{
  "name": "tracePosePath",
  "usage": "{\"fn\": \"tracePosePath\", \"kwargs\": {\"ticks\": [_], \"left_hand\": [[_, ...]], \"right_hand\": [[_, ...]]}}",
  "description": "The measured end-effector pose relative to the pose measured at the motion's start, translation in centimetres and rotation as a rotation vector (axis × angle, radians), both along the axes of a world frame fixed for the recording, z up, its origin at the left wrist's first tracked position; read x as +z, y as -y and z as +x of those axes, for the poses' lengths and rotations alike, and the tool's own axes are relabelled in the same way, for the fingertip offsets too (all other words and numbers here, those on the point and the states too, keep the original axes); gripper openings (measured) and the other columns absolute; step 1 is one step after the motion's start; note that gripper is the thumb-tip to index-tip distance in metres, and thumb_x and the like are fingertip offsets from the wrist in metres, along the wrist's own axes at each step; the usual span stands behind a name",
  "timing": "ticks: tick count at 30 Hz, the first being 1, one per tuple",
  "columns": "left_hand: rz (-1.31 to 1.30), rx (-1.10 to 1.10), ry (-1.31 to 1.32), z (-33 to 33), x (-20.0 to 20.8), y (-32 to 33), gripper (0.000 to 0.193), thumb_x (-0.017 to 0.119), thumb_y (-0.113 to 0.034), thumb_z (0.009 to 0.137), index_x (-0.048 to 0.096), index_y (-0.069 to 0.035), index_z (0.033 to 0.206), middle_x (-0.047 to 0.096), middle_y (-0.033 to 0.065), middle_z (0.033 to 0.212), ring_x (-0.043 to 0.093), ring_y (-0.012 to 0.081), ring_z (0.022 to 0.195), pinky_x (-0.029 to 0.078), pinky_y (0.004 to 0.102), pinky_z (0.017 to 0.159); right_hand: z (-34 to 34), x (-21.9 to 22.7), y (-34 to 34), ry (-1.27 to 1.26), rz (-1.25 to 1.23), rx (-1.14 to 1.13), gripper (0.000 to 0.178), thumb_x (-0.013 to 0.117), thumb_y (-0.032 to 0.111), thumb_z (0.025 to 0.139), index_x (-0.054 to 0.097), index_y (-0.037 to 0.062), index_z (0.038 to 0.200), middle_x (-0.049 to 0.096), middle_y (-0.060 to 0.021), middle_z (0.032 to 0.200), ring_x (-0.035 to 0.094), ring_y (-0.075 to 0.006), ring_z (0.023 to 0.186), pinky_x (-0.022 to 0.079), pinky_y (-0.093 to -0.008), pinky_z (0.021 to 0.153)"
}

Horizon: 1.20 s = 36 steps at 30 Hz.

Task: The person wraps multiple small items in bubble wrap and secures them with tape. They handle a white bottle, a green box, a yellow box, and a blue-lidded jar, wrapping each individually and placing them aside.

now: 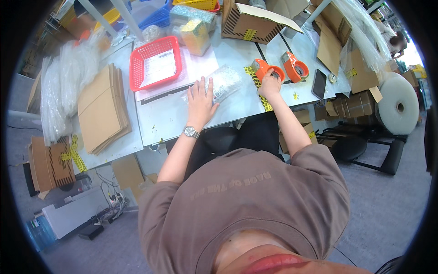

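Note:
My left hand [201,102] lies with fingers spread on the near left end of a bubble-wrapped packet [226,81]. What is inside the wrap I cannot make out. To its right, my right hand [271,86] is closed on an orange tape dispenser [260,68], which rests at the table near a strip of yellow-and-black tape [266,104]. A second orange tape dispenser [290,64] stands just right of it. Left of the packet is a red plastic basket [133,75] with a white printed sheet [157,71] in it.
Flat cardboard cartons [101,109] are stacked at the left, beside clear plastic wrap [59,98]. An open carton [251,23] and wrapped bundles [196,37] stand at the back. A phone [319,84] lies on the right; beyond it hangs a bubble-wrap roll [398,104].

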<state>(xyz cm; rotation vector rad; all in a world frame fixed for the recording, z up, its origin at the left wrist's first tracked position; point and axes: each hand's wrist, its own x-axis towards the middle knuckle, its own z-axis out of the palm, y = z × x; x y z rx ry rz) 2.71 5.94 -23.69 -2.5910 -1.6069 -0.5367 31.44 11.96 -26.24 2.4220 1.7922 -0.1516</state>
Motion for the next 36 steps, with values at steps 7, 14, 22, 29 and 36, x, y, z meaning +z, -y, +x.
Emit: {"fn": "tracePosePath", "kwargs": {"ticks": [7, 14, 22, 29, 36], "left_hand": [[0.001, 0.035, 0.054, 1.1, 1.0, 1.3, 0.088, 0.075, -0.035, 0.078, 0.032, -0.007, 0.149, 0.035, 0.0226, 0.149, 0.038, 0.0397, 0.133, 0.031, 0.0516, 0.109], [-0.145, 0.038, 0.062, 1.3, 2.7, -0.6, 0.060, 0.075, -0.041, 0.077, 0.060, -0.014, 0.129, 0.059, 0.0172, 0.125, 0.059, 0.0343, 0.111, 0.049, 0.0432, 0.091], [-0.058, -0.059, 0.131, 0.4, 1.5, -1.7, 0.085, 0.078, -0.048, 0.070, 0.047, -0.014, 0.141, 0.056, 0.0163, 0.132, 0.056, 0.0331, 0.118, 0.047, 0.0409, 0.096], [-0.160, -0.182, 0.218, -1.1, -0.1, -3.6, 0.094, 0.078, -0.052, 0.071, 0.042, -0.007, 0.144, 0.048, 0.0193, 0.143, 0.052, 0.0316, 0.126, 0.044, 0.0397, 0.103], [-0.376, -0.120, 0.288, -1.2, 2.8, -3.0, 0.118, 0.085, -0.055, 0.055, 0.033, -0.003, 0.148, 0.051, 0.0210, 0.138, 0.054, 0.0328, 0.123, 0.046, 0.0402, 0.101]], "right_hand": [[4.1, 4.6, 3.2, -0.783, 0.475, 0.130, 0.072, 0.076, 0.016, 0.066, 0.047, -0.0031, 0.129, 0.065, -0.0145, 0.113, 0.065, -0.0253, 0.104, 0.049, -0.0369, 0.093], [3.9, 9.8, 9.3, -1.956, 0.504, 0.370, 0.071, 0.063, 0.010, 0.061, 0.046, -0.0044, 0.128, 0.054, -0.0052, 0.087, 0.052, -0.0142, 0.070, 0.046, -0.0328, 0.073], [1.1, 11.6, 10.9, -1.987, 0.470, 0.296, 0.077, 0.058, 0.007, 0.063, 0.039, -0.0036, 0.138, 0.056, -0.0104, 0.101, 0.053, -0.0155, 0.071, 0.046, -0.0359, 0.072], [-4.2, 10.8, 10.4, -0.946, 0.611, 0.508, 0.055, 0.062, 0.009, 0.068, 0.066, 0.0080, 0.123, 0.055, -0.0120, 0.136, 0.055, -0.0294, 0.123, 0.042, -0.0359, 0.104], [-9.1, 10.7, 10.2, -0.694, 0.386, 0.530, 0.053, 0.066, 0.015, 0.067, 0.067, 0.0082, 0.120, 0.059, -0.0076, 0.134, 0.062, -0.0285, 0.114, 0.050, -0.0369, 0.096]]}}
